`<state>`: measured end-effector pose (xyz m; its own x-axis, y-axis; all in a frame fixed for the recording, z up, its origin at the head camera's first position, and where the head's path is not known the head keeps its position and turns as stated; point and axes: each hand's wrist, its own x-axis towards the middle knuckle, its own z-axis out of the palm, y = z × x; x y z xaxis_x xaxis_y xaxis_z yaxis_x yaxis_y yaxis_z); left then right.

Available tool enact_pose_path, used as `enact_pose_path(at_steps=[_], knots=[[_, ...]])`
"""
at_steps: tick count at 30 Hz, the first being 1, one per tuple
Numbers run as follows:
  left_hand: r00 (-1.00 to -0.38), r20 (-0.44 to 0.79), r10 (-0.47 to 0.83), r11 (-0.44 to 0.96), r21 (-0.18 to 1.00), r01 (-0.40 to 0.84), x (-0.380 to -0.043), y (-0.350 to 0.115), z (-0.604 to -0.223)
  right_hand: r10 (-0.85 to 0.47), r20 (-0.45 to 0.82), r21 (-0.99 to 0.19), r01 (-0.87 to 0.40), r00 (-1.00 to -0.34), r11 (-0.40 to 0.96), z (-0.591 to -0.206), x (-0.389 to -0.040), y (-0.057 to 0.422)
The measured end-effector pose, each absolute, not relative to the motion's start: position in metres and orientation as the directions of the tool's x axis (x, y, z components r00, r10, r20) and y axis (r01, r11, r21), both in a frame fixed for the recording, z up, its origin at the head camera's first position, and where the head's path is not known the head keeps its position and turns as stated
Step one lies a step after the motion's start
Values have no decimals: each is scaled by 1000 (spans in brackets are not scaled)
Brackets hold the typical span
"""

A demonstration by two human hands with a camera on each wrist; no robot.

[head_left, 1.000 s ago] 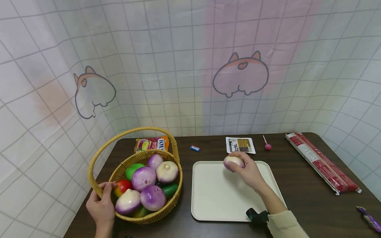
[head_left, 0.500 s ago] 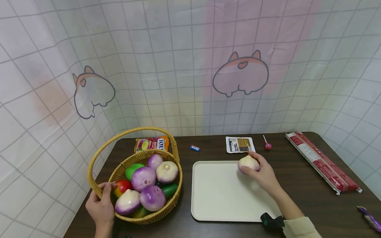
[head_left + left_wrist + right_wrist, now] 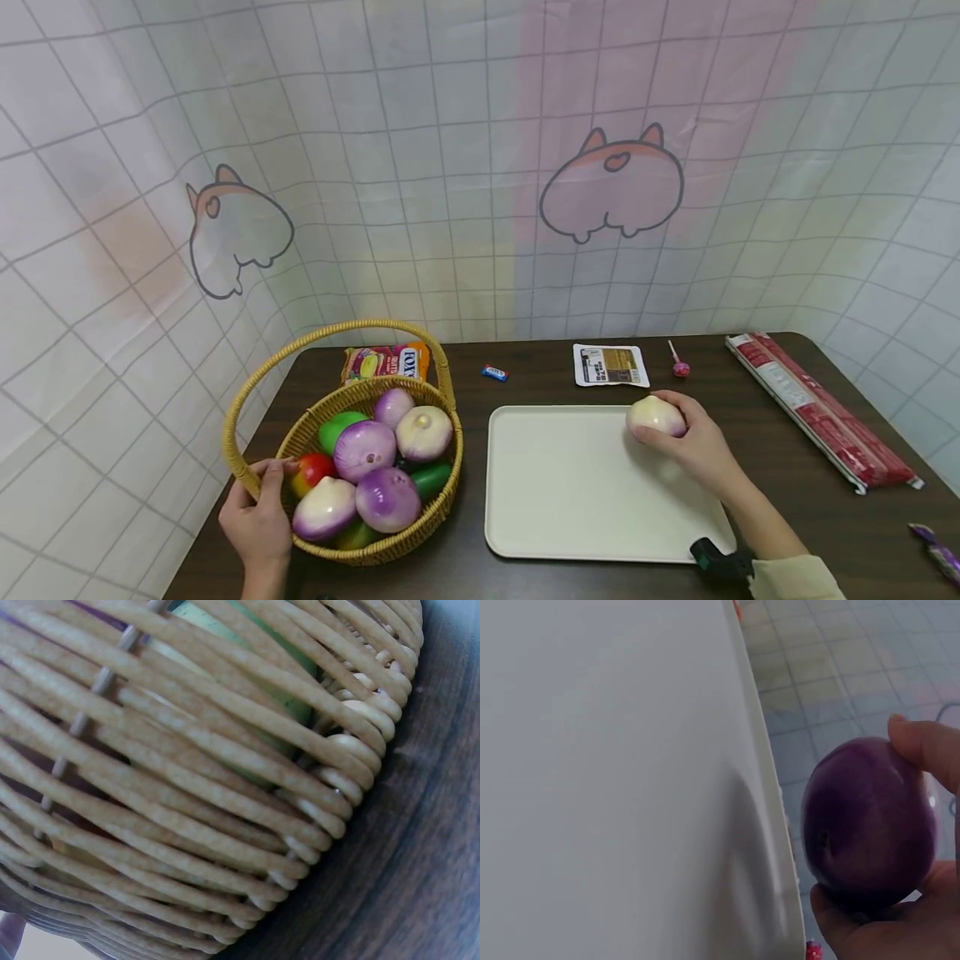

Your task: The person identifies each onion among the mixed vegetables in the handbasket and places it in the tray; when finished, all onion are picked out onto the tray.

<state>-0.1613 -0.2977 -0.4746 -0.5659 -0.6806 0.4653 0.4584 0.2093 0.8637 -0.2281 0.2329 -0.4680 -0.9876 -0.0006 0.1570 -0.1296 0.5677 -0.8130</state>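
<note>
On the left stands a woven basket [image 3: 408, 546] with an arched handle. My left hand [image 3: 258, 521] grips it at the left rim, by the handle's foot. Inside are several purple-and-white onions [image 3: 388, 500], a red and yellow fruit [image 3: 312, 473] and several green pieces, partly covered. With thumb and fingers my right hand [image 3: 701, 446] holds another onion [image 3: 654, 417], pale end up, over the far right part of the cream tray [image 3: 570, 500]. The right wrist view shows the purple underside of this onion [image 3: 870, 825] above the tray surface. Only basket weave [image 3: 187, 765] fills the left wrist view.
Behind the basket lies a candy bag [image 3: 390, 362]. A small blue sweet [image 3: 495, 372], a white packet [image 3: 611, 365] and a lollipop [image 3: 680, 367] lie along the back. To the right are a long red package [image 3: 825, 412] and a purple wrapped sweet [image 3: 937, 554].
My right hand has carried the onion rightward over the tray, from its middle to its far right corner. The left hand and the basket stay in place.
</note>
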Motion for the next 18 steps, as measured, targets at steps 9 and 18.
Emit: enact_pose_path(at_steps=[9,18], knots=[[-563,470,-680,209,860,465,-161,-296,-473,9,130,-813,-101,-991,573,-478,-235,248],[-562,480,-674,233,860,454,-160,-297,-473,15,138,-828,-107,-990,551,-484,-238,245]])
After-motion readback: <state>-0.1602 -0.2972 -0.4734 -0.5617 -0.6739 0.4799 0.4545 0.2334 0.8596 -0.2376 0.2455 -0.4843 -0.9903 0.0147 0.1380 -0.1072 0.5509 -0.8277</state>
